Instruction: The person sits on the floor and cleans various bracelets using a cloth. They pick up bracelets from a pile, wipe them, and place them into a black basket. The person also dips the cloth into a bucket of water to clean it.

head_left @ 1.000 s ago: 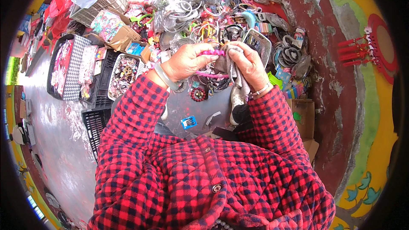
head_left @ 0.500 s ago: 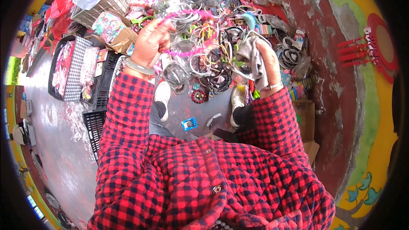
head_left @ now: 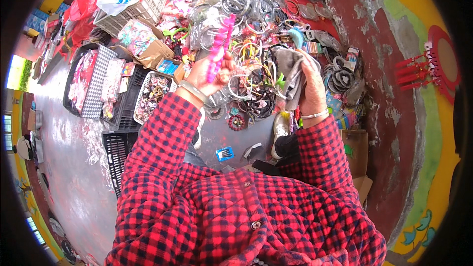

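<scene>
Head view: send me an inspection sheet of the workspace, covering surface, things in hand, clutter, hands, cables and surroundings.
Surface: grey floor, marked with pale patches; a blue packet lies on it.
Things in hand: wavy pink band; bunched grey cloth.
Clutter: heap of hoops and bagged goods beyond the hands; black crate left of the left sleeve.
Hands: left hand grips the band; right hand holds the cloth.
Cables: nothing seen.
Surroundings: dark-red wall, peeling; round red decoration at right.

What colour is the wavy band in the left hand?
The band in the left hand is bright pink, best seen in the head view.
</scene>
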The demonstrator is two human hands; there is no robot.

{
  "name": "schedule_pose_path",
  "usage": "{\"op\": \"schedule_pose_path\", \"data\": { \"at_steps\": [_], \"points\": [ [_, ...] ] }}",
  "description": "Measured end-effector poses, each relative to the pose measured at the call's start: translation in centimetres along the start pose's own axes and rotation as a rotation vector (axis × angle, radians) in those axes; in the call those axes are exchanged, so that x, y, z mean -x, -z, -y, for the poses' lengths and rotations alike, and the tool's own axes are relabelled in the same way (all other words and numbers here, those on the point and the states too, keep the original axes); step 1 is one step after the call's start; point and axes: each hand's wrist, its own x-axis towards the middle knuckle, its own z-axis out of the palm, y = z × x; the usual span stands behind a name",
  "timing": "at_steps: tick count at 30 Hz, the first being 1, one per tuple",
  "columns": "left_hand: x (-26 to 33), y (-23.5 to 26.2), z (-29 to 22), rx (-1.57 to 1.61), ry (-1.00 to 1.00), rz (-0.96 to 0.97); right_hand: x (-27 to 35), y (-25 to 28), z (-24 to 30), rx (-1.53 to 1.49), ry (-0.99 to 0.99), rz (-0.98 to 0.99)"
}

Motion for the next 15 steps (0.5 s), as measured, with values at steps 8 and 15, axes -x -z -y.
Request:
{"op": "schedule_pose_path", "data": {
  "at_steps": [8,15],
  "points": [
    [-0.3,-0.9,2.3,-0.040,0.149,0.250,1.2,-1.7,-0.3,0.214,0.137,0.170],
    [0.2,-1.6,3.9,-0.102,0.269,0.160,0.7,-2.8,-0.6,1.216,0.982,0.208]
  ]
}}
